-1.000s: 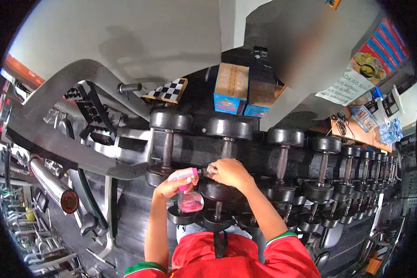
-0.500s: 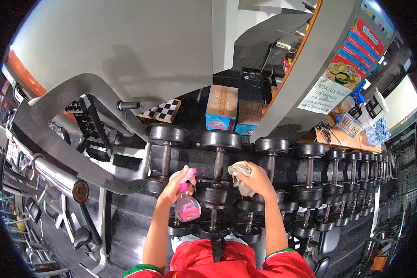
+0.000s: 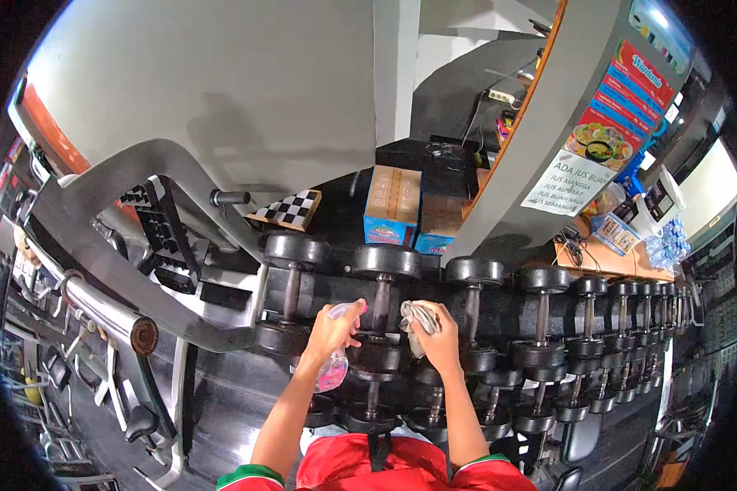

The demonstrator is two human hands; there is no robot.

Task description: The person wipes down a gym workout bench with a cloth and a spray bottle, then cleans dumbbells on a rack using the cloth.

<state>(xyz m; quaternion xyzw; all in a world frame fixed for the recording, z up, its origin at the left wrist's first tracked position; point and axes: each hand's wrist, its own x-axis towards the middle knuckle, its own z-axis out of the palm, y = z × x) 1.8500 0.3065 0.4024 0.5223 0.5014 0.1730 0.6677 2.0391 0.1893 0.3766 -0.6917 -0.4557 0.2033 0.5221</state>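
My left hand point(image 3: 333, 331) grips a clear spray bottle point(image 3: 332, 374) with a pink trigger head and pink label; the fingers cover much of its neck. A crumpled grey cloth point(image 3: 416, 323) is bunched in my right hand point(image 3: 439, 337). Both hands hover over a rack of black dumbbells, one on each side of the handle of a dumbbell point(image 3: 382, 299). Another dumbbell point(image 3: 292, 293) lies just beyond my left hand, and one more point(image 3: 472, 311) is to the right of the cloth.
The dumbbell row runs off to the right, with a second row nearer me. A grey machine frame point(image 3: 123, 237) stands at left. Behind the rack are a cardboard box point(image 3: 392, 204), a checkered board point(image 3: 287, 209) and a grey pillar point(image 3: 508, 172). Water bottles point(image 3: 668, 243) sit on a wooden table.
My left hand has moved right and turned the spray bottle, its head now closer to the dumbbell handle. My right hand with the cloth has shifted slightly left and down. The view has tilted slightly.
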